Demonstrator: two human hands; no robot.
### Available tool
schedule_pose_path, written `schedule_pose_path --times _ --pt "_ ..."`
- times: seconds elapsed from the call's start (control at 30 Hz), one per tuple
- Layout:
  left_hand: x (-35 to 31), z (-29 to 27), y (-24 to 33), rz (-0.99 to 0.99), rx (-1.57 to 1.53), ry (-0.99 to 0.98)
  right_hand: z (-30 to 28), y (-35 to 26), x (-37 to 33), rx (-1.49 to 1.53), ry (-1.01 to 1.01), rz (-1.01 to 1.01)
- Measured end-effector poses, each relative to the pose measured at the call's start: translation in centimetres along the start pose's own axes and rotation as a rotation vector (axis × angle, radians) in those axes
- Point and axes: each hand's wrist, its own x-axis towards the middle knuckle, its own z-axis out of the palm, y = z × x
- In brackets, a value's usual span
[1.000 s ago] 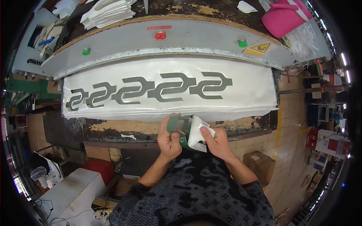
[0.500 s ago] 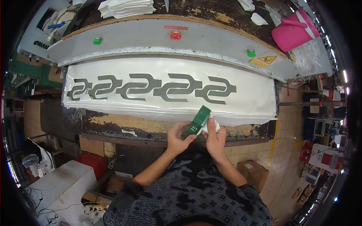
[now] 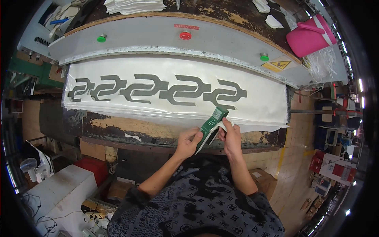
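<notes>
My left hand (image 3: pixel 187 144) is closed on the lower end of a green cutting die (image 3: pixel 212 123), a narrow curved band with white marks on its side. The die is tilted, its upper end over the front edge of a stack of white sheets (image 3: pixel 262 100). At its right side, my right hand (image 3: pixel 233 139) pinches thin white cut pieces (image 3: pixel 226 125) that stick out of the die. Its lower fingers curl beside the die. The sheets have several curved S-like cut-outs (image 3: pixel 185 91) in a row, showing dark grey through them.
Behind the sheets runs a grey press beam (image 3: pixel 138 38) with a red button (image 3: pixel 185 35) and green buttons (image 3: pixel 102 38) on its front. A pink bucket (image 3: pixel 308 40) and white cut pieces (image 3: pixel 134 5) rest on top. A worn table edge (image 3: pixel 114 125) lies before the sheets.
The die has turned, its marked side now facing up more. My right hand has moved slightly right, and the white pieces show along the die's right side.
</notes>
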Motion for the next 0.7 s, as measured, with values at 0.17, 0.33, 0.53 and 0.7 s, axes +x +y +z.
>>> schedule_pose_path --times 0.17,0.33,0.53,0.7 --pt "-0.3 0.6 -0.5 -0.195 -0.194 -0.010 -0.4 0.7 0.2 -0.001 -0.007 0.014" --pt "-0.7 0.8 -1.4 -0.426 -0.458 0.013 -0.9 0.9 0.1 0.027 0.014 0.048" --pt "-0.3 1.1 -2.7 -0.228 -0.139 0.093 -0.6 1.3 -0.4 0.154 0.071 0.025" --pt "0.3 0.6 -2.6 -0.280 -0.176 -0.043 -1.3 1.0 0.4 0.111 0.022 0.039"
